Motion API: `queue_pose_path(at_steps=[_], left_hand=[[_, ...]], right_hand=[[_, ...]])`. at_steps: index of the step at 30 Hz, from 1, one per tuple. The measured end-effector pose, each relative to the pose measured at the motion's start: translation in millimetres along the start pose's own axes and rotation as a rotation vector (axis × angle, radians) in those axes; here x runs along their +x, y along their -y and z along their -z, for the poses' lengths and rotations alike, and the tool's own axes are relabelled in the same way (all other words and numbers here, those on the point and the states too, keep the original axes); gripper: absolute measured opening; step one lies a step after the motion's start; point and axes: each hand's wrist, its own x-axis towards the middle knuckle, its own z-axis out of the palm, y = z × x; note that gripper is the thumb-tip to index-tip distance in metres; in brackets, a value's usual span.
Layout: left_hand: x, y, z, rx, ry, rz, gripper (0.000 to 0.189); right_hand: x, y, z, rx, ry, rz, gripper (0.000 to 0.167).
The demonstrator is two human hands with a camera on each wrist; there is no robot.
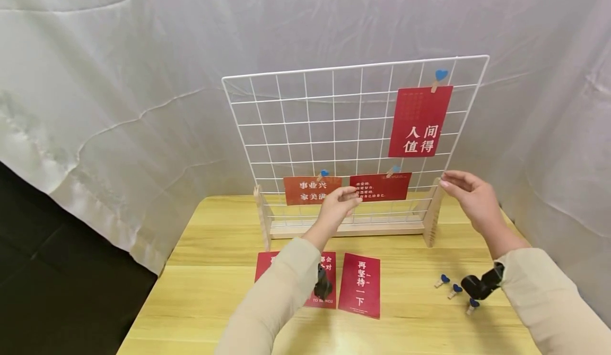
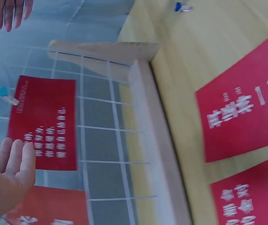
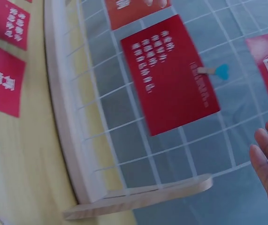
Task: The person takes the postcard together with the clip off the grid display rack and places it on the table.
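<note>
A white wire grid point(image 1: 355, 67) stands upright in a wooden base point(image 1: 372, 230). Low on it, a dark red card point(image 1: 382, 181) hangs from a blue-heart clothespin point(image 2: 7, 95). My left hand point(image 1: 333, 210) is in front of this card's left edge, fingers loosely extended and holding nothing. Left of that hangs an orange-red card point(image 1: 305, 190), clipped by another heart clothespin point(image 1: 324, 173). At upper right a tall red card point(image 1: 420, 116) hangs from a third clothespin point(image 1: 441, 75). Beside the base's right post is my right hand point(image 1: 473, 201), empty, with fingers slightly bent.
Red cards lie on the wooden table point(image 1: 200, 291) before the grid, one point(image 1: 360, 286) uncovered and others point(image 1: 329, 270) partly behind my left sleeve. Small blue-heart clothespins point(image 1: 455, 289) lie at the right, near the right wrist's camera. A pale curtain point(image 1: 143, 79) hangs behind.
</note>
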Motion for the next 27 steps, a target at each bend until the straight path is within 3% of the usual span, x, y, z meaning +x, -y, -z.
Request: queue_pose_path(at_steps=[7,16,20,27], left_hand=[[14.1,-21.7,-5.5,-0.07,0.04,-0.052,0.036],[26.9,-41.2,-16.1,-0.139,0.092,-0.118,0.037],[31.1,-49.4,-23.2,-0.126,0.099,-0.165,0.038],[43.1,-62.0,-32.9,-0.068,0.075,-0.251,0.041]], right_hand=[[17.6,21.1,6.5,0.065,-0.001,0.08,0.043],[38.7,43.9,16.4,0.04,-0.042,0.136,0.041],[46.0,54.5,18.6,0.033,-0.062,0.136,0.043],[59.5,70.1,21.1,0.114,-0.104,0.146,0.043]])
